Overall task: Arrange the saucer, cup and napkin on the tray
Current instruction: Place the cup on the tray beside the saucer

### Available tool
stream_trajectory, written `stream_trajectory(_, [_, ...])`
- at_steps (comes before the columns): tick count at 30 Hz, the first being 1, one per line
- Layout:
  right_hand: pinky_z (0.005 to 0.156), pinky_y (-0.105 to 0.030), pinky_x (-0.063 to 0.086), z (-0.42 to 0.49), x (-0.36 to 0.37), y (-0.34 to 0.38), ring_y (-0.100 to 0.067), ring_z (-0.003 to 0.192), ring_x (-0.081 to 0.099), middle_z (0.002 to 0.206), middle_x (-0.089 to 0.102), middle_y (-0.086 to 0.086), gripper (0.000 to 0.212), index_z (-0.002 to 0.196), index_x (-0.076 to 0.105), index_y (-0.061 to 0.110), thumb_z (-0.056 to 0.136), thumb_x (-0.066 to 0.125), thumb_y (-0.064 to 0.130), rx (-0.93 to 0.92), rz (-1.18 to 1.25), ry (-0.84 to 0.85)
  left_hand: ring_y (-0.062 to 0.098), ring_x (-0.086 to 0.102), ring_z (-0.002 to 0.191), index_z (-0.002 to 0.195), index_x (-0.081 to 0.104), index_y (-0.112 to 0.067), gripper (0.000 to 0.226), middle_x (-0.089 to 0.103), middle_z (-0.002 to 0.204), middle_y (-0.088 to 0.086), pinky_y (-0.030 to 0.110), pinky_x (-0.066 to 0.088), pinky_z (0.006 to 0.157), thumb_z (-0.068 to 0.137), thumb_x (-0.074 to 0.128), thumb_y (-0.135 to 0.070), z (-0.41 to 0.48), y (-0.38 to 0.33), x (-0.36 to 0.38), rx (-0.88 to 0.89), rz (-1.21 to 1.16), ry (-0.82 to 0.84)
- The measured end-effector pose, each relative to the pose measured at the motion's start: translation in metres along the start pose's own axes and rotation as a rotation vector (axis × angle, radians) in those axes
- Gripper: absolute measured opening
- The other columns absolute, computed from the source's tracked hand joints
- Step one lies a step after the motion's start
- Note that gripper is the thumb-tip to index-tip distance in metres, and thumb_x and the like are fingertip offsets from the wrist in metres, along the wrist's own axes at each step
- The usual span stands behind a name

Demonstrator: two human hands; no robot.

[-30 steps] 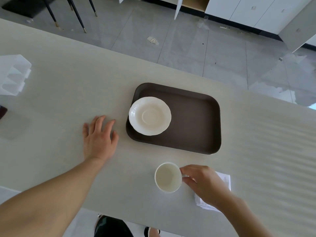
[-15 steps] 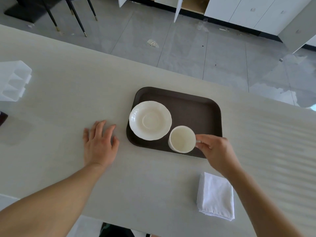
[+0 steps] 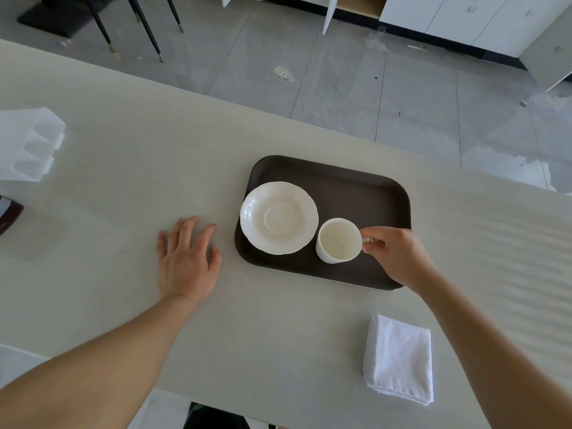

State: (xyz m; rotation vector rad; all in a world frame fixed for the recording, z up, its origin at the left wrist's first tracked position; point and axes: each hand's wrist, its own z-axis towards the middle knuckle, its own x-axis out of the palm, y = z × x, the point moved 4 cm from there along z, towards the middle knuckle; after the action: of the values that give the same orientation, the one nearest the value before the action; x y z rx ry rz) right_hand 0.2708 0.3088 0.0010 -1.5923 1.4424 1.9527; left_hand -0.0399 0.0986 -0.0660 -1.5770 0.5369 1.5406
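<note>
A dark brown tray [image 3: 365,193] lies on the pale table. A white scalloped saucer [image 3: 278,217] rests on its left part, overhanging the left rim a little. Just right of the saucer is a white empty cup [image 3: 338,240], over the tray's near part. My right hand [image 3: 394,253] pinches the cup's handle; whether the cup touches the tray I cannot tell. My left hand [image 3: 185,258] lies flat on the table left of the tray, fingers spread, holding nothing. A folded white napkin [image 3: 399,357] lies on the table near the front edge, right of the tray.
A white plastic holder [image 3: 26,145] sits at the table's far left, with a dark object [image 3: 9,213] below it at the frame's edge. Beyond the table are grey floor tiles, black chair legs [image 3: 148,29] and white cabinets [image 3: 464,17].
My right hand lifted the cup from the table near the napkin and carried it onto the tray, beside the saucer. The left hand has stayed flat on the table.
</note>
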Motion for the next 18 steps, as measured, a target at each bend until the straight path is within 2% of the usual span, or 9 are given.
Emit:
stream_trajectory(3, [0.063, -0.005, 0.036, 0.003, 0.001, -0.001, 0.009, 0.067, 0.056, 0.076, 0.062, 0.018, 0.020, 0.102, 0.078, 0.017, 0.088, 0.072, 0.004, 0.001, 0.003, 0.028, 0.034, 0.038, 0.141, 0.131, 0.058, -0.020, 0.041, 0.047, 0.146, 0.014, 0.059, 0.020, 0.119, 0.090, 0.060, -0.019, 0.000, 0.000, 0.000, -0.007, -0.001, -0.003])
stream_trajectory(7, [0.059, -0.002, 0.037, 0.006, 0.002, -0.001, 0.015, 0.069, 0.057, 0.077, 0.061, 0.022, 0.021, 0.103, 0.077, 0.018, 0.088, 0.071, 0.004, 0.003, 0.009, 0.023, 0.034, 0.038, 0.141, 0.131, 0.058, -0.020, 0.041, 0.047, 0.146, 0.014, 0.059, 0.020, 0.119, 0.090, 0.059, -0.020, 0.000, 0.000, 0.000, -0.004, 0.009, 0.003])
stream_trajectory(10, [0.064, -0.006, 0.037, 0.007, 0.002, -0.001, 0.007, 0.070, 0.057, 0.081, 0.063, 0.016, 0.022, 0.103, 0.077, 0.017, 0.086, 0.072, 0.003, -0.016, 0.005, 0.013, 0.034, 0.037, 0.142, 0.131, 0.057, -0.021, 0.041, 0.047, 0.146, 0.013, 0.058, 0.019, 0.120, 0.090, 0.053, -0.023, 0.001, 0.000, 0.000, -0.001, 0.013, 0.008])
stream_trajectory(13, [0.066, -0.009, 0.039, 0.005, 0.001, -0.001, -0.008, 0.074, 0.061, 0.085, 0.065, 0.012, 0.024, 0.104, 0.076, 0.018, 0.084, 0.075, 0.003, -0.045, 0.011, -0.007, 0.034, 0.037, 0.141, 0.131, 0.058, -0.020, 0.041, 0.047, 0.145, 0.013, 0.058, 0.020, 0.119, 0.090, 0.059, -0.020, 0.001, -0.001, 0.000, 0.000, 0.011, 0.007])
stream_trajectory(16, [0.069, -0.010, 0.042, 0.001, 0.001, -0.004, -0.013, 0.078, 0.063, 0.092, 0.071, 0.005, 0.031, 0.113, 0.072, 0.017, 0.084, 0.075, 0.006, -0.033, -0.003, -0.042, 0.034, 0.038, 0.141, 0.130, 0.059, -0.020, 0.041, 0.048, 0.145, 0.013, 0.059, 0.021, 0.119, 0.089, 0.061, -0.018, 0.001, -0.001, -0.001, -0.003, 0.014, -0.002])
stream_trajectory(18, [0.076, -0.016, 0.048, -0.004, 0.000, -0.009, -0.012, 0.082, 0.065, 0.100, 0.073, 0.001, 0.037, 0.121, 0.067, 0.015, 0.086, 0.074, 0.006, 0.039, 0.020, -0.055, 0.034, 0.038, 0.141, 0.130, 0.059, -0.020, 0.041, 0.047, 0.145, 0.013, 0.059, 0.021, 0.119, 0.089, 0.061, -0.018, 0.000, -0.001, 0.000, -0.008, 0.015, -0.001])
